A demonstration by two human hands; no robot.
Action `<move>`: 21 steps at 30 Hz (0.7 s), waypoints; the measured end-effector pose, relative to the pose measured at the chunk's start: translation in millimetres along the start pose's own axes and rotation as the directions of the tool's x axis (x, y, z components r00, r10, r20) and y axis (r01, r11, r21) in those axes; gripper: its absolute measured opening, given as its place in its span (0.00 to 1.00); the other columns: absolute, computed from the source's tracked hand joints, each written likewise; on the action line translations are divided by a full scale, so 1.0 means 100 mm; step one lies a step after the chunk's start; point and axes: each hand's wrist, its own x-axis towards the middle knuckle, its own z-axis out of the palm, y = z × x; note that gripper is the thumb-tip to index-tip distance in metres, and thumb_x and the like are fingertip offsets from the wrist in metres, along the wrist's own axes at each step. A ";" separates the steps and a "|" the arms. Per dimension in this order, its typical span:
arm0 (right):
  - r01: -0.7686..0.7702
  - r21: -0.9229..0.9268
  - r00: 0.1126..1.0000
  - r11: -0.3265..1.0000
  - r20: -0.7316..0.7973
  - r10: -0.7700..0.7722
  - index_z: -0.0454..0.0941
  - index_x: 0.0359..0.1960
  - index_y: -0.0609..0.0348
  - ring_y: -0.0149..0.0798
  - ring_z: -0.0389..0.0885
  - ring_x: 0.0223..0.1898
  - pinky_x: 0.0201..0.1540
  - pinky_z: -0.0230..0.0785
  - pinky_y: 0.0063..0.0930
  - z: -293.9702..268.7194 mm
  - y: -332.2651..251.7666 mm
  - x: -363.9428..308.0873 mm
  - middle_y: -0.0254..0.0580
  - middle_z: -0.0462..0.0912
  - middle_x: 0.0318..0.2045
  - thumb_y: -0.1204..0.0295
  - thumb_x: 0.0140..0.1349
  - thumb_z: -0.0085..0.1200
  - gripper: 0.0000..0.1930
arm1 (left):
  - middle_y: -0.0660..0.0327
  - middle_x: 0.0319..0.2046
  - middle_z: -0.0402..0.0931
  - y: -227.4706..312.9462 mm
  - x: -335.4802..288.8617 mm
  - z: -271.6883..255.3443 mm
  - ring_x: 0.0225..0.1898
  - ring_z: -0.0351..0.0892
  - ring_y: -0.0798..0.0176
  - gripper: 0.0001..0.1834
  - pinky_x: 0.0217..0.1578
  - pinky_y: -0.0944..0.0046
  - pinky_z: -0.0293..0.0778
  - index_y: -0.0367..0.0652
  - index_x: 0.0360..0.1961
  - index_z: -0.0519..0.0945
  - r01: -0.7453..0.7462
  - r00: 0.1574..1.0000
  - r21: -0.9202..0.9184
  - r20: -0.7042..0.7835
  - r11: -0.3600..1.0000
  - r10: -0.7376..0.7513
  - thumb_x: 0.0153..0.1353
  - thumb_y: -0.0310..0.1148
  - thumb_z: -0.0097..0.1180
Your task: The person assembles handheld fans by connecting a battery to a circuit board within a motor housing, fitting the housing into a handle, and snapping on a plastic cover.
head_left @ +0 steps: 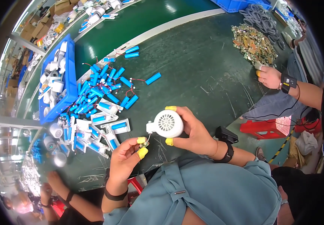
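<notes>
Worktable (203,90): dark green, scuffed, pale strip (158,32) along far side
Stool (261,128): red plastic, right
Floor (275,145): grey-green, yellow-black striped tape (282,144)
Light strip (20,18): bright white, upper left

- Blue batteries (99,91) lie near the left edge of the surface (192,60).
- A blue bin (70,77) stands along that edge.
- Grey rings (264,24) lie near the far right corner.
- A red stool (265,129) stands beyond the right edge.
</notes>
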 end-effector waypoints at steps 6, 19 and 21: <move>0.093 -0.008 0.993 0.996 -0.069 -0.094 0.57 0.69 0.60 0.37 0.64 0.67 0.69 0.58 0.33 0.07 -0.08 -0.03 0.40 0.65 0.58 0.82 0.53 0.66 0.42 | 0.55 0.44 0.82 -0.08 0.01 0.06 0.44 0.81 0.63 0.16 0.46 0.65 0.77 0.32 0.51 0.78 0.139 0.990 -0.065 0.022 0.988 -0.138 0.60 0.19 0.60; 0.286 -0.563 0.901 0.776 -0.117 -0.417 0.67 0.60 0.61 0.50 0.75 0.48 0.49 0.71 0.36 0.31 -0.20 0.13 0.49 0.71 0.48 0.73 0.46 0.68 0.36 | 0.59 0.47 0.81 -0.18 0.05 0.20 0.48 0.80 0.67 0.17 0.51 0.67 0.75 0.34 0.53 0.78 0.114 0.990 -0.031 0.089 0.993 -0.111 0.62 0.16 0.57; 0.293 -0.590 0.892 0.752 -0.115 -0.438 0.67 0.60 0.61 0.50 0.74 0.47 0.50 0.70 0.37 0.30 -0.18 0.14 0.50 0.70 0.48 0.72 0.46 0.68 0.36 | 0.60 0.46 0.82 -0.17 0.05 0.22 0.46 0.80 0.67 0.16 0.50 0.65 0.75 0.35 0.48 0.80 0.131 0.990 -0.008 0.051 0.991 -0.131 0.57 0.18 0.63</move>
